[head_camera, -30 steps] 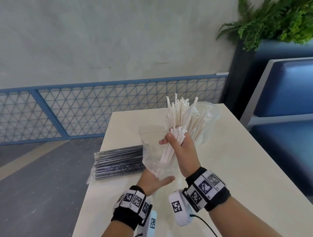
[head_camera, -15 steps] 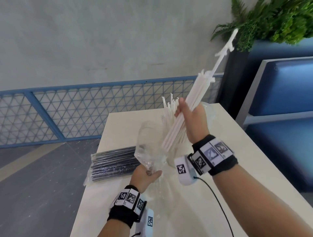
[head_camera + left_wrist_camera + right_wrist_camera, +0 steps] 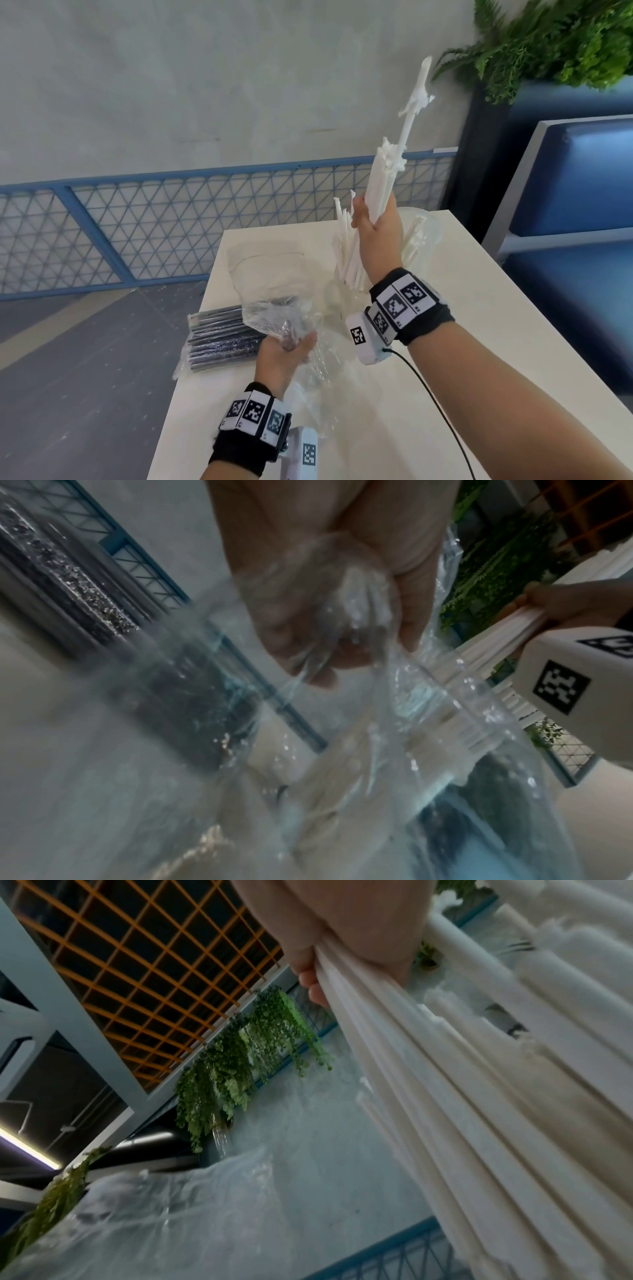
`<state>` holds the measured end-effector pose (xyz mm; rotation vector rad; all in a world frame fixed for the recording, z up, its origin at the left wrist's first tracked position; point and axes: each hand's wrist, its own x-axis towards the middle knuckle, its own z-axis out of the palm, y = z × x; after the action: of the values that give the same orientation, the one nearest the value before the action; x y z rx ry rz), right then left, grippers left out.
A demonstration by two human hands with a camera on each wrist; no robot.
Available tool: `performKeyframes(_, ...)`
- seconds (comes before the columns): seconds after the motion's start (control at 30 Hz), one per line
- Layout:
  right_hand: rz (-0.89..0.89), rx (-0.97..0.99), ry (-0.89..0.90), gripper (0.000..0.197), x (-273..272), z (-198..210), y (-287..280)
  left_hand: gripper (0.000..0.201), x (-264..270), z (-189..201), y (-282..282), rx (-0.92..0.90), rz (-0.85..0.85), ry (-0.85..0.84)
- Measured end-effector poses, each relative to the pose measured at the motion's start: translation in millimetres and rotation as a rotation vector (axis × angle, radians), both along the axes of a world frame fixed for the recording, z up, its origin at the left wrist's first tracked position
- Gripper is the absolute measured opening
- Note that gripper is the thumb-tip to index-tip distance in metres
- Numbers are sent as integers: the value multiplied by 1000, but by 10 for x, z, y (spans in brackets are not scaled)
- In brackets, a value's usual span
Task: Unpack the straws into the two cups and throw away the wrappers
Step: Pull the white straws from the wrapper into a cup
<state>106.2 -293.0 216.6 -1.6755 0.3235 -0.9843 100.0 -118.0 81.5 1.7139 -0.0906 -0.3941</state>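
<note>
My right hand (image 3: 375, 224) grips a bundle of white straws (image 3: 385, 178), held upright high above the table; one straw sticks out above the rest. In the right wrist view the fingers (image 3: 310, 973) wrap round the straws (image 3: 462, 1083). My left hand (image 3: 289, 346) holds the crumpled clear wrapper (image 3: 270, 284) low over the table, with no straws in it. In the left wrist view the fingers (image 3: 308, 631) pinch the wrapper (image 3: 356, 607). More white straws (image 3: 346, 253) stand in a clear cup (image 3: 334, 294) behind my right wrist. A second clear cup (image 3: 428, 233) is further right.
A sealed pack of black straws (image 3: 222, 334) lies at the left edge of the pale table (image 3: 479, 342). A blue mesh fence (image 3: 137, 233) runs behind the table. At the right are a blue bench (image 3: 575, 192) and a plant (image 3: 555, 41).
My right hand has pulled the white straw bundle up and out of the wrapper, raising it high. My left hand has drawn the emptied wrapper down and to the left.
</note>
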Motion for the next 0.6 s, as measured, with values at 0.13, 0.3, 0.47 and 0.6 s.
performKeyframes(0.13, -11, -36, -7, 25, 59, -34, -25, 46, -7, 110, -23, -74, -16, 21)
performKeyframes(0.3, 2, -1, 227, 26, 143, -545, -35, 37, -13, 196, -94, -54, -44, 16)
performKeyframes(0.47, -9, 68, 444, 39, 122, -854, -88, 36, -13, 210, -104, -49, -55, 5)
performKeyframes(0.6, 26, -19, 591, 36, 194, -856, -118, 43, -5, 215, -85, -82, -32, 20)
